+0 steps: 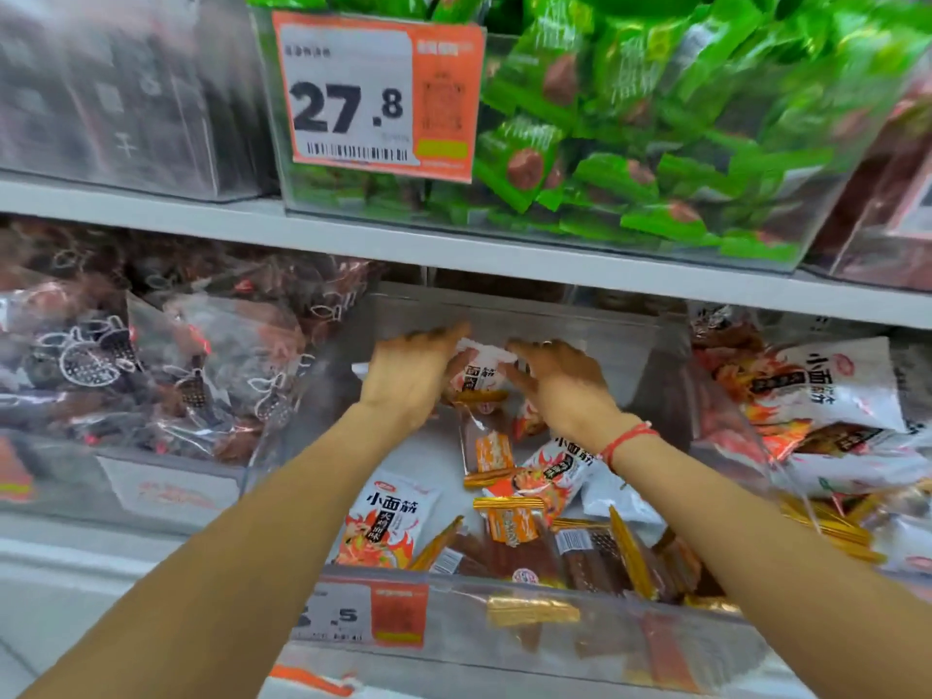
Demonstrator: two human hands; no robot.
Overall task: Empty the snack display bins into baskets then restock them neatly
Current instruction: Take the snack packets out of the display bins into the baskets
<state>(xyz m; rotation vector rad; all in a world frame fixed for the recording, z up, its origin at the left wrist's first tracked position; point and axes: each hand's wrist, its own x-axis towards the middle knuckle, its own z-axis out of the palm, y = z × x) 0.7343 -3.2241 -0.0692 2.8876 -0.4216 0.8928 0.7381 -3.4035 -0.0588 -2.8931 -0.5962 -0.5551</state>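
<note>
Held packet: I see a white snack packet point(476, 368) with black characters between both hands, at the back of the middle clear bin point(655, 355) on the lower shelf, raised above the packets lying below it
Left hand: left hand point(411, 370) on the packet's left side, fingers extended forward and close together, fingertips at the packet's top edge; thumb hidden, so I cannot tell whether it pinches
Right hand: right hand point(557, 378) on the packet's right side, fingers lightly curled round its edge, slightly spread; red string bracelet point(628, 438) at the wrist
Bin contents: loose mix behind the front wall, white flame-printed packets point(386, 517) and clear gold-edged packs of brown sticks point(512, 529); back part of the floor bare
Bin front: orange price tag point(363, 620), partly cut off by my left forearm, digits blurred
Left neighbour: bin of dark packets with white outline drawings point(101, 355), piled high
Right neighbour: bin of the same white packets point(827, 391) and gold-edged packs, heaped
Upper shelf: clear bin of green packets point(630, 133) directly above, with an orange tag reading 27.8 point(375, 95); grey-packaged goods point(111, 88) to its left, blurred
</note>
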